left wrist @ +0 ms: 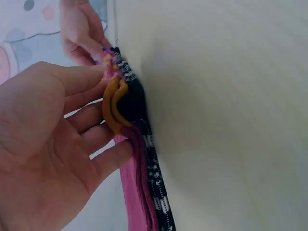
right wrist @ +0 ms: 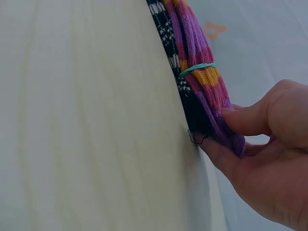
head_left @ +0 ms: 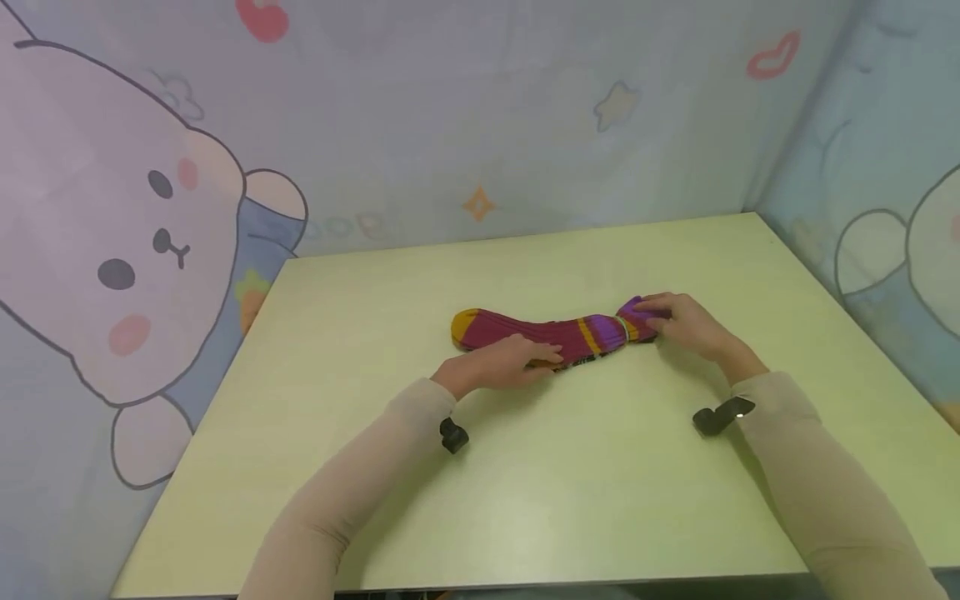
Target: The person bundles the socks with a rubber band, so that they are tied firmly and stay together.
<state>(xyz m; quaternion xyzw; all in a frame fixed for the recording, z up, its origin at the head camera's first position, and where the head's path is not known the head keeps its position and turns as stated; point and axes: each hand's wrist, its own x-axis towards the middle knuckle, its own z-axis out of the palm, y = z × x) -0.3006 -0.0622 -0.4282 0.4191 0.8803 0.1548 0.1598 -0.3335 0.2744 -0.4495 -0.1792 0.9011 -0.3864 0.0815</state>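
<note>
A bundle of socks (head_left: pixel 517 331) lies across the table, magenta with yellow toe and heel and purple stripes. Black-and-white patterned fabric (left wrist: pixel 156 183) forms its underside. Around the cuff end runs a thin teal elastic band (right wrist: pixel 197 69). My left hand (head_left: pixel 504 362) rests over the middle of the bundle, by the yellow heel (left wrist: pixel 111 108), fingers spread and only slightly bent. At the other end my right hand (head_left: pixel 688 323) pinches the purple cuffs (right wrist: pixel 228 137), thumb on the upper side and a finger beneath. A dark loose thread (right wrist: pixel 196 140) sticks out at the cuff edge.
The pale yellow-green table (head_left: pixel 585 492) extends all round the socks. A printed cloth backdrop (head_left: pixel 480 108) with cartoon animals stands behind it and along the sides. Each sleeved wrist carries a small black camera (head_left: pixel 453 435).
</note>
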